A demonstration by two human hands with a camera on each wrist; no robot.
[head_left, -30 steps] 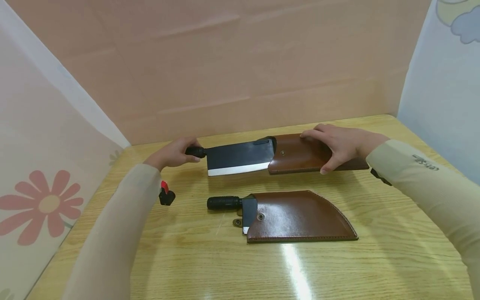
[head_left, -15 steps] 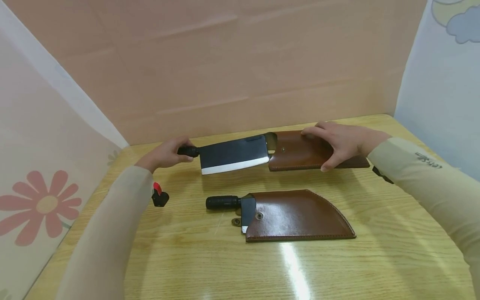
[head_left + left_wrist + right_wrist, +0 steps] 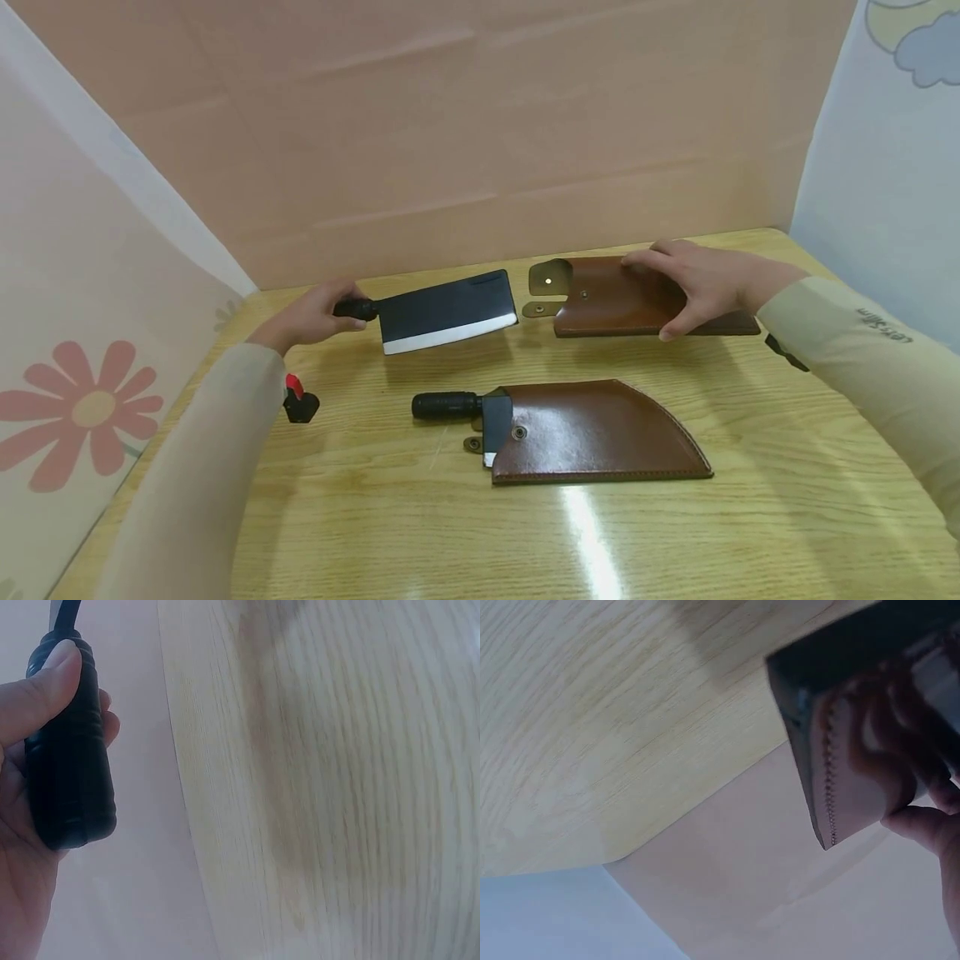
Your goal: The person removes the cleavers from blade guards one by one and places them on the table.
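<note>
Cleaver (image 3: 448,312) blade shows overhead; left wrist shows only its handle (image 3: 69,742)

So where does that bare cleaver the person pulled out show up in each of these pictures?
Head: cleaver left of centre, held in the left hand.
Left wrist: only its black handle, upper left, in the fingers.
Right wrist: not in it.
Shared landmark: the wooden table.
</note>
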